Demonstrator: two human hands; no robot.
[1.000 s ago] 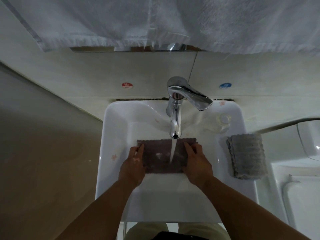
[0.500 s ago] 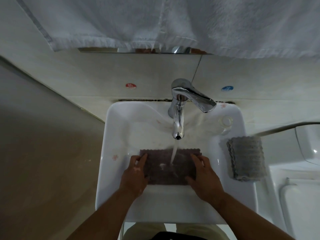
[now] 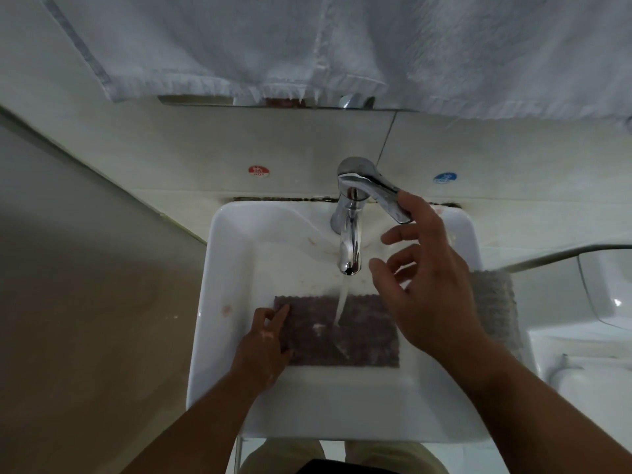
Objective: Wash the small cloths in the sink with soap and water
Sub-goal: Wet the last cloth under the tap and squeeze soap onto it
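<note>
High overhead hangs a white towel (image 3: 307,46); below, the sink (image 3: 232,268) holds the dark cloth (image 3: 345,340) under running water (image 3: 342,302), left hand (image 3: 263,347) pressing it flat-fingered; right hand (image 3: 431,289), spread and empty by the tap lever (image 3: 372,188), half hides a grey cloth (image 3: 496,302)

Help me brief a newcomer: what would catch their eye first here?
Water runs from the tap at the back of the sink onto a dark cloth spread flat inside. The right hand is raised, fingers spread, at the tap's lever, while the left hand presses the cloth's left edge. A folded grey cloth lies on the right rim.
</note>
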